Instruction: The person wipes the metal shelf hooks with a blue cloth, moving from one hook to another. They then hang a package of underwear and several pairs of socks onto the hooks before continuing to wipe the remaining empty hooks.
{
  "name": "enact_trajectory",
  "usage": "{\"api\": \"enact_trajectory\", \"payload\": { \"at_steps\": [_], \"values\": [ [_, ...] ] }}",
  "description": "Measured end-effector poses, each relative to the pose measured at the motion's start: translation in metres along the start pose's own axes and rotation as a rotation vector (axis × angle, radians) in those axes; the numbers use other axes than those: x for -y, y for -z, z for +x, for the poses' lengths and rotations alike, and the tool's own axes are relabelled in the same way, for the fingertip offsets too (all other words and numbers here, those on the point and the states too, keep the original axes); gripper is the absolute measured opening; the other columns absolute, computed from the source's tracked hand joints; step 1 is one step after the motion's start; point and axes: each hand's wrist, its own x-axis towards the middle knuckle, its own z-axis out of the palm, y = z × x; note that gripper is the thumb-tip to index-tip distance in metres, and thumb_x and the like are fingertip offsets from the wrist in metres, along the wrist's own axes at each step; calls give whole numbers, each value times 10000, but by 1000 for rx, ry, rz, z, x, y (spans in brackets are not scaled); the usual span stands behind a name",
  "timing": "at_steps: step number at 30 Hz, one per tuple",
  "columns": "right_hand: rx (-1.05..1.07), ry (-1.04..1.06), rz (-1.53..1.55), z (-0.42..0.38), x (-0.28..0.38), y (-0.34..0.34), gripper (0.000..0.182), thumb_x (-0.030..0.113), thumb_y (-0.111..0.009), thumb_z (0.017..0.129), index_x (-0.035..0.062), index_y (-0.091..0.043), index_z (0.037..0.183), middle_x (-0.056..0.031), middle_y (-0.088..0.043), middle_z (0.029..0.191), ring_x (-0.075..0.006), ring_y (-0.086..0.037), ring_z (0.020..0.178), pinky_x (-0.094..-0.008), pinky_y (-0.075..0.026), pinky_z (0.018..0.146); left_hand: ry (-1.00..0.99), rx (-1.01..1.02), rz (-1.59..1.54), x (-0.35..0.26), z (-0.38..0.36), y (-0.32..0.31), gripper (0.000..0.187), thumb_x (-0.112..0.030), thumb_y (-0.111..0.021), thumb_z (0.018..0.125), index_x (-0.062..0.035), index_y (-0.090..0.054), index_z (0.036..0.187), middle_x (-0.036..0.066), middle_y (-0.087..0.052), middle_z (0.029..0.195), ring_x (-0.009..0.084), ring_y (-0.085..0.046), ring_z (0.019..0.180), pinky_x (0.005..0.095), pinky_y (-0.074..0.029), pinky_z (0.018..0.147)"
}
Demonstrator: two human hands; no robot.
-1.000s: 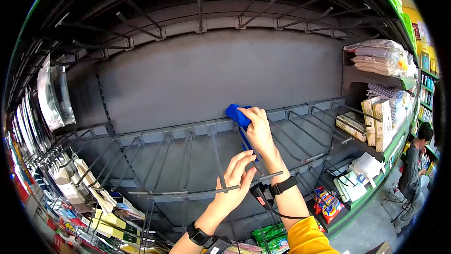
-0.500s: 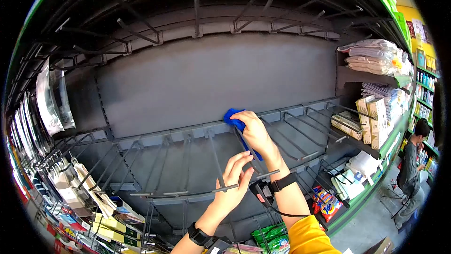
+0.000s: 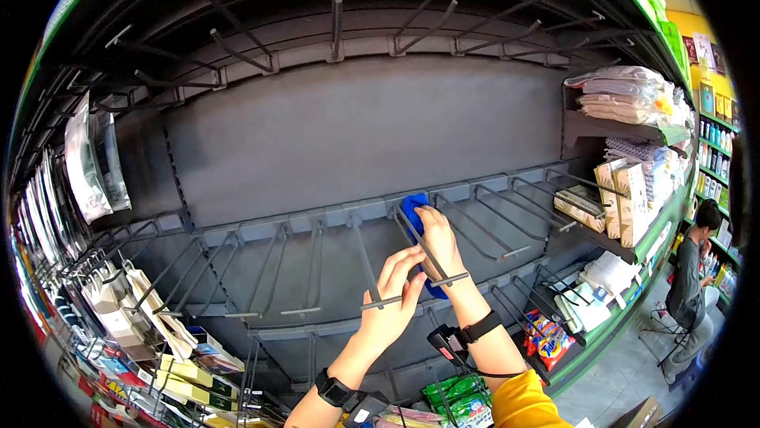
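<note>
My right hand (image 3: 440,239) is closed on a blue cloth (image 3: 414,208), pressing it around the base of a dark metal display hook (image 3: 425,247) at the rail. A lower end of the cloth hangs beneath my wrist. My left hand (image 3: 393,289) is nearer to me, its fingers stretched out and its thumb apart. Its fingertips are at the same hook and seem to touch it. A neighbouring hook (image 3: 364,258) passes in front of my left hand, its crossbar end over the palm. Both wrists wear black straps with small devices.
Several hooks project from the grey rail (image 3: 293,224) and from the rack above. Packaged goods (image 3: 119,309) hang at left. Folded textiles (image 3: 625,95) and boxes (image 3: 631,202) sit on right shelves, with detergent bags (image 3: 546,338) below. A person (image 3: 690,285) sits at far right.
My right hand and the blue cloth have moved slightly right and down, from the rail's top edge towards the hook. My left hand stays nearly in place.
</note>
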Motion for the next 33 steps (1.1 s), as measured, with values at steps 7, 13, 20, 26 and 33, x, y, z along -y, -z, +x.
{"api": "enact_trajectory", "payload": {
  "at_steps": [7,13,20,26,33],
  "values": [
    [19,-442,725,-1,-1,-1,368,7,-419,780,10,-530,1130,-98,-607,984,-152,-557,927,-281,-433,822,-20,-42,25,6,0,-3,283,-146,-580,854,-96,-544,1130,46,-534,1195,121,-540,557,267,-469,555],
    [150,-487,1089,6,-9,-8,265,40,-441,782,46,-526,1033,-26,-561,879,-88,-506,804,-230,-416,722,0,-39,10,2,-1,-3,277,-127,-579,853,-81,-548,1124,58,-535,1193,123,-535,554,259,-465,557],
    [307,-477,1022,16,-6,-2,238,27,-428,720,41,-527,936,-18,-545,802,-88,-503,723,-225,-435,645,13,-45,-35,-1,-7,-6,366,-11,-552,826,-51,-493,1186,119,-472,1260,111,-535,654,221,-448,553],
    [233,-411,987,-3,24,22,210,66,-440,723,45,-540,907,19,-513,759,-68,-460,697,-212,-391,634,59,-79,-104,-10,-31,-10,520,24,-558,815,-52,-375,1295,140,-355,1376,110,-551,745,172,-415,525],
    [219,-470,1131,-31,49,54,249,68,-447,700,32,-518,936,-20,-559,834,-92,-530,742,-234,-453,681,145,-217,-142,-11,-56,-10,517,5,-549,828,-47,-354,1305,130,-289,1395,99,-545,771,184,-436,580]
  ]
}}
